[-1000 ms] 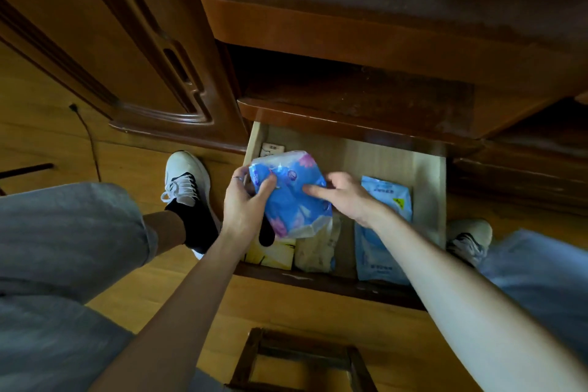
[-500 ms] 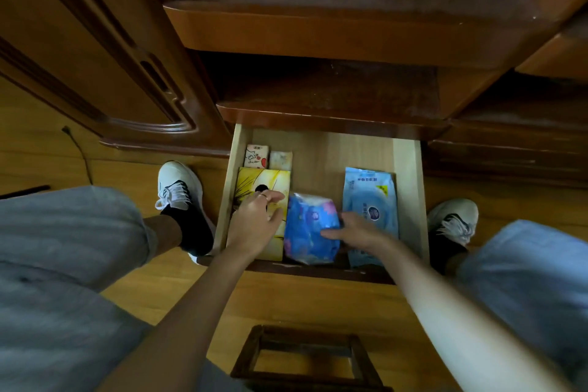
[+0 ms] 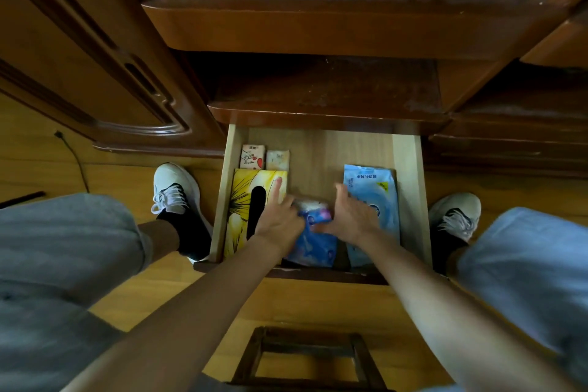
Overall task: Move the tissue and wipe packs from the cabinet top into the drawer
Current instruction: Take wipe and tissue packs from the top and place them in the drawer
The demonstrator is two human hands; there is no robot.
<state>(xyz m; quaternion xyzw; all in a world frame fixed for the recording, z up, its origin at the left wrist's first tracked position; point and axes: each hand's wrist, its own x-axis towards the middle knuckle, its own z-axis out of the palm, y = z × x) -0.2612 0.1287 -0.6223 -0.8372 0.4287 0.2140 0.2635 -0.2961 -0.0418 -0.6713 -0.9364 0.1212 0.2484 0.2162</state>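
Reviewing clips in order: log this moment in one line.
blue floral pack: in drawer | left hand, right hand: open, flanking pack | phase: placing

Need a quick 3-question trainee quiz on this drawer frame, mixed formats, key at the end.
1. True or false: the yellow tissue box lies against the drawer's left wall.
2. Which pack sits between the left hand and right hand?
A. the pale blue wipe pack
B. the blue floral pack
C. a small pocket tissue pack
3. Fill in: the two small pocket packs lie at the drawer's ____ left corner.

Key: 1 true; 2 B; 3 back
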